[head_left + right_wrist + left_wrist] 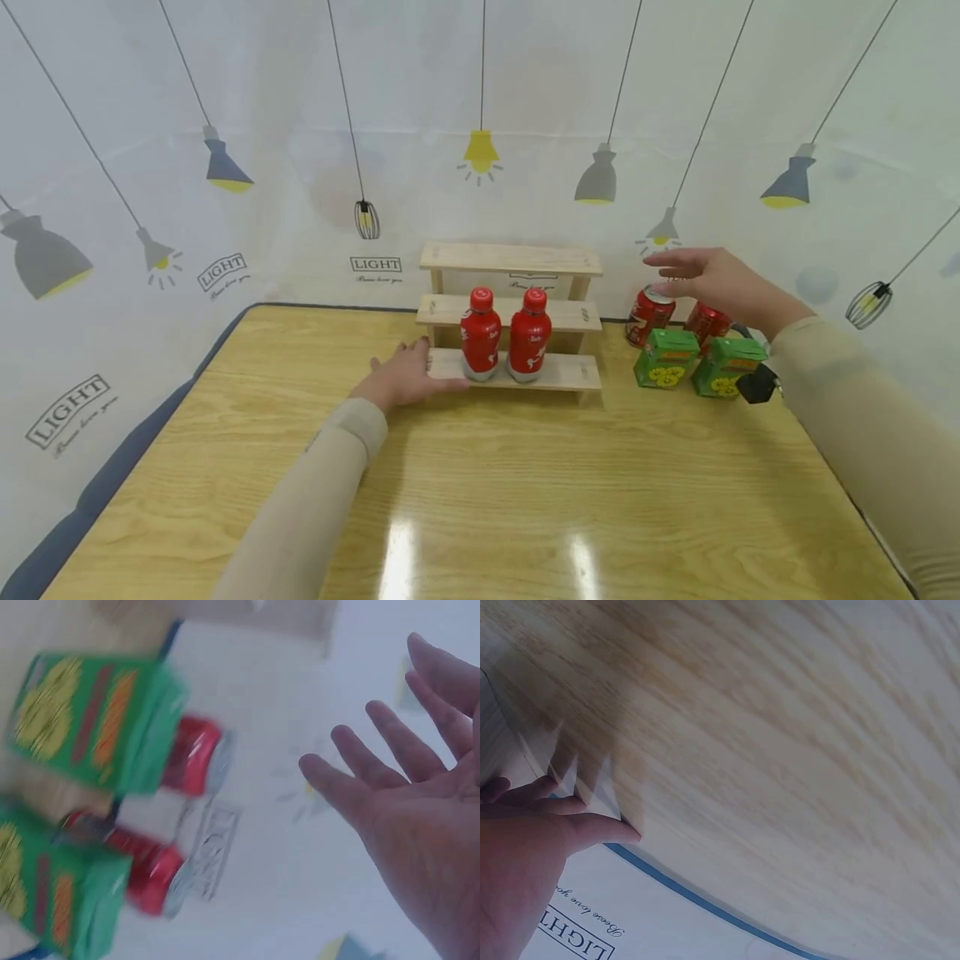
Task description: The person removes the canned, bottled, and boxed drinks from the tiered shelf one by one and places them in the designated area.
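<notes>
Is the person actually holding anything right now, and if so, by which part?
Nothing is held. The left hand rests flat against the left end of the wooden rack's bottom step; the right hand hovers open above the red cans.

Long beige sleeves are worn on both arms, plain, no print or logo seen. Close-fitting knit-like fabric; left sleeve [315, 492] is ended by a slightly gathered cuff at the wrist, at 11 o'clock from frame bottom centre. Right sleeve [862, 417] is cut the same way, seen at 3 o'clock. Left hand [401, 379] and right hand [720, 279] are left bare: no gloves, rings or watch seen. A small black device [757, 385] is strapped under the right wrist, at the cuff; details are too small to be resolved.
</notes>
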Tool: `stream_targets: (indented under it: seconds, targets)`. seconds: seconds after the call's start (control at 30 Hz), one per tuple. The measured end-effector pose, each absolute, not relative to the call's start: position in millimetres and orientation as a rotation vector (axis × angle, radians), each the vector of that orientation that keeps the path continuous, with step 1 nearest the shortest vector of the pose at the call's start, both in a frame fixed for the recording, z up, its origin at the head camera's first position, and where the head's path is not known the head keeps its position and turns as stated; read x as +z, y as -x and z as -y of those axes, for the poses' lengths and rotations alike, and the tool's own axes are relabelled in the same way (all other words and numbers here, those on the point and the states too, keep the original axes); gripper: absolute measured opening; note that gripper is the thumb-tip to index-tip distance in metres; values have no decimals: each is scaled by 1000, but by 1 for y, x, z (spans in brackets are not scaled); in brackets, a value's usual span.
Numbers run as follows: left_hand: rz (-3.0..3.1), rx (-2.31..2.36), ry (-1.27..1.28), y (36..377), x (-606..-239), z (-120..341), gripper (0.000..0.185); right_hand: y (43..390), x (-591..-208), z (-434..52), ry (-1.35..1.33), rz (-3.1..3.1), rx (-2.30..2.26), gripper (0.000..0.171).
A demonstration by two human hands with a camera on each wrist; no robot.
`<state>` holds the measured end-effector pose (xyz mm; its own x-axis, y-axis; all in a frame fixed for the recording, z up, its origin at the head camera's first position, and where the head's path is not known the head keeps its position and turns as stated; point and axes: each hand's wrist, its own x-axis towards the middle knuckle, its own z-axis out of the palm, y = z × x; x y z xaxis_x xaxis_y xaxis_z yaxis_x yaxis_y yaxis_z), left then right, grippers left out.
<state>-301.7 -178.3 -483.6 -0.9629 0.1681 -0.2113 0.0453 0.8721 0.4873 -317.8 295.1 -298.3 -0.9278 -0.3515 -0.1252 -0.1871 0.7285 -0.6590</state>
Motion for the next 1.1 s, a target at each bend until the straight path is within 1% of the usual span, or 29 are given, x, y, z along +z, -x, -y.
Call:
stream_targets:
  seconds: [0.1, 0.27, 0.43, 0.57, 0.67, 0.8, 0.87, 1.03, 1.1]
  targets:
    - [-2792, 721, -155, 300, -483, 179, 154, 312, -292, -272, 452, -2660, -1099, 71]
    - [-2790, 712, -154, 300, -482, 180, 155, 301, -295, -228, 479, -2620, -1308, 78]
    - [-2793, 718, -155, 301, -484, 181, 154, 287, -315, -185, 517, -2589, -1432, 74]
    - [-2786, 737, -174, 301, -482, 178, 151, 281, -339, -160, 531, -2520, -1496, 76]
    - [-2786, 729, -173, 299, -481, 177, 151, 279, -358, -143, 487, -2472, -1554, 81]
    - [-2786, 721, -169, 299, -483, 176, 152, 275, -384, -126, 364, -2506, -1577, 88]
    - [-2787, 721, -169, 299, -484, 176, 152, 272, -395, -120, 311, -2532, -1593, 87]
    - [-2786, 720, -176, 301, -485, 177, 153, 266, -414, -107, 198, -2556, -1758, 78]
    - [-2788, 715, -175, 302, -485, 178, 153, 265, -419, -102, 137, -2551, -1850, 78]
